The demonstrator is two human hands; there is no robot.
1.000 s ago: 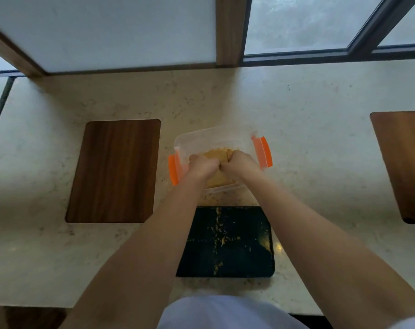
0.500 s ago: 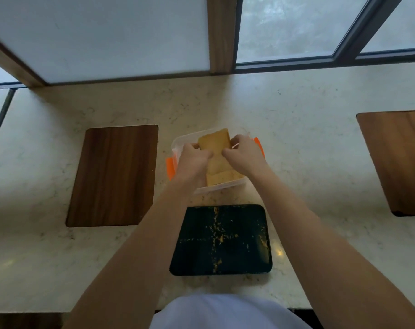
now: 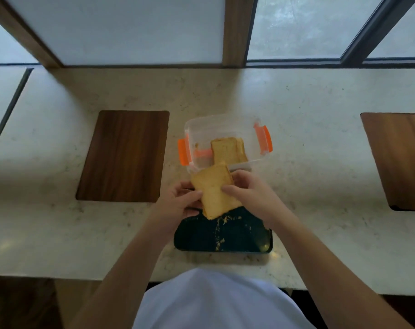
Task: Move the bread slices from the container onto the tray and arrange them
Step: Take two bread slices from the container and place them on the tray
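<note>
Bread (image 3: 213,191): small stack gripped from both sides, left hand (image 3: 178,203) and right hand (image 3: 251,193) closed on it, held above the gap between container (image 3: 225,124) and tray (image 3: 225,236). More slices (image 3: 229,151) lie in the clear, orange-clipped container. Dark tray carries crumbs only. Wooden boards (image 3: 123,155) lie on either side.

Golden bread slices (image 3: 213,188) above crumb-strewn dark tray (image 3: 225,238); others in container (image 3: 225,129).
</note>
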